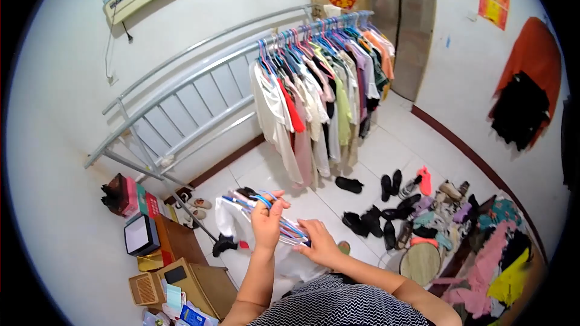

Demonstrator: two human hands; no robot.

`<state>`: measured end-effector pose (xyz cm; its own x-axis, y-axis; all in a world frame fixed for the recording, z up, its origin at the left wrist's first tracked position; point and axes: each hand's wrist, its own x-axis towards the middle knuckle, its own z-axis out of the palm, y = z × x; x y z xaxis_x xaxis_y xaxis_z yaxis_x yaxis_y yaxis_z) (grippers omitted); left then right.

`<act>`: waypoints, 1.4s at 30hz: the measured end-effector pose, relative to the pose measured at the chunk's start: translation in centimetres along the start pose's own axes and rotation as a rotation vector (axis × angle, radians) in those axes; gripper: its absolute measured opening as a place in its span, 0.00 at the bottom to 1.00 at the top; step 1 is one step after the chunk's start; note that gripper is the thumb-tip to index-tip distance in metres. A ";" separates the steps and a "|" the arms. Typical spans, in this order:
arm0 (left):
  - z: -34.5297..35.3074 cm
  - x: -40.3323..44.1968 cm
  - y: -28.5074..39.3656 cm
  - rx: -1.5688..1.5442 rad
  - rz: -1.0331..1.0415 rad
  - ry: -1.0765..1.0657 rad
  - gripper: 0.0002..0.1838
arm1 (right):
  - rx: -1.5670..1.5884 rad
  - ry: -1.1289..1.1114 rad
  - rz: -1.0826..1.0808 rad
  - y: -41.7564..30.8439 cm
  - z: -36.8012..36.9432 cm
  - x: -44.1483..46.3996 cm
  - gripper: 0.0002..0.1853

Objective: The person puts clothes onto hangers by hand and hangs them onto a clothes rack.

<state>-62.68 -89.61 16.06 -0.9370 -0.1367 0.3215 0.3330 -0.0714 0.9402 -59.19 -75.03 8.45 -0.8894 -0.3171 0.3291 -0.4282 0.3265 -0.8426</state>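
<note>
My left hand (267,223) is closed around the hooks of a bunch of clothes hangers (292,229), mostly blue with some pink and white. On these hangers hangs white clothing (228,216), which drops in front of my body; my forearms hide part of it. My right hand (319,244) grips the right end of the same bunch, fingers bent over the hanger shoulders. Ahead of me, a metal rail carries a dense row of hung clothes (326,84) in white, red, green, purple and orange, apart from both hands.
Shoes (362,222) lie scattered over the tiled floor. At right is a heap of clothes (489,265) beside a round stool (421,262). A wooden cabinet (196,290) and boxes stand at left. The metal frame (181,108) runs along the wall.
</note>
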 end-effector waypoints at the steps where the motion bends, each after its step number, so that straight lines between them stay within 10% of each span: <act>1: -0.1 1.7 -0.8 0.010 0.012 0.054 0.12 | -0.094 -0.017 -0.046 0.8 -0.2 0.7 0.33; 13: 4.2 17.0 -4.2 0.053 0.075 0.162 0.12 | -0.259 -0.191 -0.026 8.6 -6.7 14.3 0.15; 26: 0.3 36.9 -7.6 0.627 0.462 0.276 0.21 | -0.012 0.031 0.075 11.8 -7.1 34.5 0.16; 42: -5.0 51.9 -17.9 0.657 0.369 -0.057 0.39 | -0.260 0.161 0.275 10.8 -1.2 50.9 0.23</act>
<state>-116.79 -100.33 15.39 -0.7866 0.0152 0.6173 0.5118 0.5754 0.6380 -109.32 -86.62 16.61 -0.9813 -0.0495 0.1862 -0.1782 0.6001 -0.7798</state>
